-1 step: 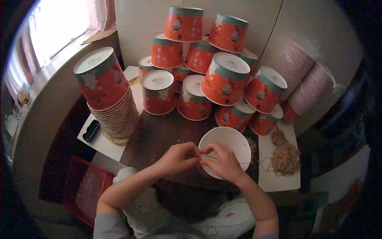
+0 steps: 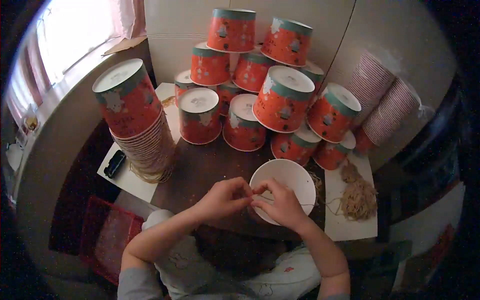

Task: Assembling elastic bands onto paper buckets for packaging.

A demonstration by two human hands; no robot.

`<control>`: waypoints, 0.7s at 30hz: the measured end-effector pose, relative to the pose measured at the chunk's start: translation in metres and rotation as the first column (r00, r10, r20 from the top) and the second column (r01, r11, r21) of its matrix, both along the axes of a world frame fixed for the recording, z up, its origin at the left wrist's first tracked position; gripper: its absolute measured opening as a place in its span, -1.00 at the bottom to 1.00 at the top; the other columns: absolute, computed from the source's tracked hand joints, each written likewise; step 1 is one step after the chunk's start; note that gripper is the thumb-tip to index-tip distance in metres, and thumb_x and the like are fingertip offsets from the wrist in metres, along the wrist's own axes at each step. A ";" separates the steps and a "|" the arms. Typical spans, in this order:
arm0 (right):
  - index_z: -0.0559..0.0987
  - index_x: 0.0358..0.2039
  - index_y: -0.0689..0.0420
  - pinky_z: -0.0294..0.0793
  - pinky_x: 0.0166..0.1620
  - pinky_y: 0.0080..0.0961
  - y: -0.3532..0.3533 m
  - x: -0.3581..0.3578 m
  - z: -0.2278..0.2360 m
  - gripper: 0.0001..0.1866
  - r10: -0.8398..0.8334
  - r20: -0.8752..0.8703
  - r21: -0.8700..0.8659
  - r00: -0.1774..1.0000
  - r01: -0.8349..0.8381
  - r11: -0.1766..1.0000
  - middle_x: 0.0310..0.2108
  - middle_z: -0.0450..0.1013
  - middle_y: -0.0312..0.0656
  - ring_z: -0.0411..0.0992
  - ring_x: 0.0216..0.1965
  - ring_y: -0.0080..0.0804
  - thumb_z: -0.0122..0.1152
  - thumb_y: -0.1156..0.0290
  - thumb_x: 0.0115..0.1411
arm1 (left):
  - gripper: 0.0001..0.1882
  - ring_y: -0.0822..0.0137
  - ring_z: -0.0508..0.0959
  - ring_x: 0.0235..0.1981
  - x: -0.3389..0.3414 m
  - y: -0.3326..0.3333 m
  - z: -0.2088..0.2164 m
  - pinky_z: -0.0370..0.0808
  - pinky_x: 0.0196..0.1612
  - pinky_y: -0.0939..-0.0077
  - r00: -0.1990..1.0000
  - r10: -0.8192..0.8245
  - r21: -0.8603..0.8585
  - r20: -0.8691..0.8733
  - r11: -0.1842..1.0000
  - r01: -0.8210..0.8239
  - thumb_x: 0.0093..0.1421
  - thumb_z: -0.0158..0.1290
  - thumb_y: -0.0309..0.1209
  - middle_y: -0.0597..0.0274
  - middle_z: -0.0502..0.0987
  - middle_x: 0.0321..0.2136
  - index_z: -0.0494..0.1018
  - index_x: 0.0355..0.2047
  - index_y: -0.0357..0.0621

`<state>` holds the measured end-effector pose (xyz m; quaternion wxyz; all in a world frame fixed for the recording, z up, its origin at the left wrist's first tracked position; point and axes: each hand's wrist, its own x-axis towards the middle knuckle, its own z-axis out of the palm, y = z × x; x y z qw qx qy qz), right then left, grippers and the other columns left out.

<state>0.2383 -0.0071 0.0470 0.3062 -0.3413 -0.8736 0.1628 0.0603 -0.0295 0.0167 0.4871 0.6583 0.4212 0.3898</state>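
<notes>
Over the near rim of an open paper bucket, my two hands meet with their fingertips close together. My left hand pinches a thin string at the bucket's left side. My right hand also has thumb and forefinger closed on the string, just right of the left. The string runs across the bucket's white inside, out from under my right hand. The exact form of the string between the fingertips is too small to make out. A tangled bundle of tan string lies to the right.
Upside-down orange and green paper buckets stand piled across the back. At the left rises a tall nested bucket stack, beside a black object. Wrapped bucket stacks lean at the right. A red basket sits low left.
</notes>
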 end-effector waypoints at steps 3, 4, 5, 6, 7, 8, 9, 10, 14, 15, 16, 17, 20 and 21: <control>0.38 -0.43 0.14 0.29 -0.25 -0.41 -0.001 -0.002 -0.001 -0.72 0.022 -0.037 -0.182 0.999 -0.028 0.983 -0.50 0.38 -0.22 0.36 -0.40 -0.23 0.24 0.40 -0.18 | -0.84 0.52 0.41 -0.45 0.002 -0.004 0.012 0.37 -0.41 0.62 0.990 0.032 -0.151 0.134 0.988 -0.011 0.02 -0.01 -0.46 0.27 0.43 -0.50 0.30 -0.40 -0.28; 0.38 -0.45 0.13 0.29 -0.26 -0.41 -0.002 -0.002 0.001 -0.74 0.018 -0.023 -0.177 1.000 -0.021 0.984 -0.50 0.38 -0.22 0.36 -0.40 -0.24 0.23 0.41 -0.18 | -0.84 0.52 0.41 -0.45 0.001 -0.005 0.016 0.37 -0.41 0.62 0.990 0.033 -0.153 0.135 0.988 -0.012 0.02 -0.01 -0.46 0.27 0.43 -0.50 0.30 -0.40 -0.28; 0.38 -0.46 0.13 0.29 -0.28 -0.40 -0.003 -0.002 0.002 -0.76 0.013 -0.010 -0.169 1.000 -0.015 0.985 -0.50 0.38 -0.22 0.36 -0.40 -0.25 0.22 0.43 -0.17 | -0.82 0.52 0.41 -0.44 0.000 -0.005 0.021 0.37 -0.40 0.61 0.980 0.045 -0.272 0.195 0.962 0.010 0.01 -0.01 -0.46 0.27 0.43 -0.49 0.28 -0.39 -0.28; 0.38 -0.46 0.13 0.29 -0.28 -0.40 -0.003 -0.002 0.001 -0.76 0.014 -0.010 -0.169 1.000 -0.016 0.985 -0.50 0.38 -0.22 0.36 -0.40 -0.25 0.22 0.43 -0.17 | -0.80 0.51 0.41 -0.43 -0.001 -0.005 0.023 0.37 -0.40 0.61 0.965 0.064 -0.387 0.253 0.921 0.041 0.01 -0.01 -0.46 0.27 0.42 -0.48 0.27 -0.37 -0.29; 0.38 -0.46 0.11 0.27 -0.28 -0.37 -0.003 -0.002 -0.001 -0.79 0.042 0.001 -0.102 0.999 -0.042 0.994 -0.51 0.37 -0.23 0.35 -0.41 -0.24 0.18 0.44 -0.14 | -0.80 0.51 0.41 -0.43 -0.002 -0.004 0.024 0.37 -0.40 0.61 0.965 0.064 -0.386 0.253 0.921 0.040 0.01 -0.01 -0.46 0.27 0.42 -0.48 0.27 -0.37 -0.29; 0.37 -0.45 0.09 0.25 -0.28 -0.34 -0.003 -0.002 -0.002 -0.82 0.069 0.014 -0.035 0.998 -0.069 0.997 -0.52 0.36 -0.24 0.34 -0.43 -0.23 0.15 0.44 -0.11 | -0.80 0.50 0.40 -0.43 -0.003 -0.004 0.023 0.37 -0.40 0.60 0.965 0.075 -0.414 0.251 0.910 0.037 0.00 0.00 -0.45 0.27 0.42 -0.48 0.27 -0.38 -0.27; 0.37 -0.45 0.09 0.25 -0.28 -0.34 -0.004 -0.002 -0.002 -0.82 0.069 0.015 -0.035 0.997 -0.069 0.997 -0.52 0.36 -0.24 0.34 -0.43 -0.23 0.15 0.44 -0.11 | -0.80 0.50 0.40 -0.43 -0.004 -0.003 0.022 0.37 -0.39 0.60 0.965 0.086 -0.441 0.249 0.897 0.034 -0.02 0.00 -0.44 0.27 0.42 -0.48 0.27 -0.39 -0.26; 0.37 -0.47 0.09 0.25 -0.29 -0.34 -0.005 -0.002 -0.001 -0.83 0.059 0.006 -0.025 0.998 -0.059 0.998 -0.52 0.36 -0.24 0.34 -0.44 -0.23 0.15 0.44 -0.11 | -0.80 0.50 0.40 -0.43 -0.004 -0.002 0.014 0.37 -0.39 0.60 0.964 0.086 -0.441 0.250 0.897 0.035 -0.02 0.00 -0.44 0.27 0.42 -0.48 0.27 -0.39 -0.26; 0.36 -0.50 0.13 0.29 -0.36 -0.41 -0.005 -0.003 -0.005 -0.79 -0.004 -0.029 -0.011 1.000 0.004 1.000 -0.54 0.38 -0.24 0.33 -0.46 -0.27 0.20 0.46 -0.16 | -0.80 0.43 0.45 -0.46 -0.011 -0.001 -0.003 0.39 -0.39 0.54 0.996 0.084 -0.068 -0.019 0.994 -0.085 -0.07 0.04 -0.39 0.19 0.46 -0.52 0.34 -0.45 -0.25; 0.36 -0.50 0.13 0.29 -0.36 -0.41 -0.004 -0.003 -0.006 -0.79 -0.005 -0.028 -0.011 1.000 0.005 1.000 -0.54 0.38 -0.24 0.33 -0.46 -0.27 0.20 0.46 -0.16 | -0.79 0.40 0.47 -0.48 -0.012 -0.002 -0.001 0.40 -0.39 0.53 0.985 0.060 0.016 -0.160 0.998 -0.058 -0.08 0.05 -0.37 0.16 0.47 -0.54 0.37 -0.46 -0.24; 0.36 -0.51 0.13 0.30 -0.37 -0.42 -0.004 -0.002 -0.006 -0.79 -0.013 -0.042 -0.057 0.999 0.011 0.998 -0.55 0.38 -0.23 0.34 -0.47 -0.29 0.21 0.46 -0.15 | -0.79 0.40 0.47 -0.48 -0.011 -0.004 0.002 0.40 -0.39 0.53 0.985 0.059 0.016 -0.159 0.998 -0.057 -0.08 0.05 -0.37 0.16 0.47 -0.54 0.37 -0.46 -0.24; 0.35 -0.51 0.14 0.31 -0.38 -0.44 -0.003 -0.002 -0.007 -0.79 -0.022 -0.055 -0.103 0.998 0.016 0.995 -0.55 0.38 -0.23 0.35 -0.47 -0.30 0.21 0.46 -0.15 | -0.79 0.36 0.49 -0.48 -0.011 -0.006 0.006 0.41 -0.38 0.50 0.975 0.044 0.013 -0.219 0.999 -0.043 -0.09 0.06 -0.37 0.14 0.48 -0.54 0.40 -0.46 -0.23; 0.34 -0.50 0.16 0.34 -0.38 -0.50 -0.002 0.000 -0.008 -0.79 -0.017 -0.074 -0.139 0.997 0.007 0.990 -0.55 0.38 -0.21 0.38 -0.49 -0.35 0.20 0.49 -0.14 | -0.79 0.28 0.51 -0.47 -0.009 -0.006 0.005 0.43 -0.37 0.46 0.956 0.027 0.050 -0.292 0.999 -0.013 -0.10 0.07 -0.35 0.12 0.49 -0.52 0.44 -0.43 -0.18; 0.34 -0.50 0.16 0.34 -0.38 -0.50 -0.002 0.000 -0.008 -0.79 -0.018 -0.075 -0.139 0.997 0.007 0.990 -0.55 0.38 -0.21 0.38 -0.49 -0.35 0.20 0.49 -0.14 | -0.78 0.25 0.51 -0.46 -0.009 -0.006 0.004 0.43 -0.37 0.45 0.951 0.028 0.092 -0.307 0.996 0.001 -0.10 0.06 -0.34 0.12 0.50 -0.51 0.45 -0.42 -0.16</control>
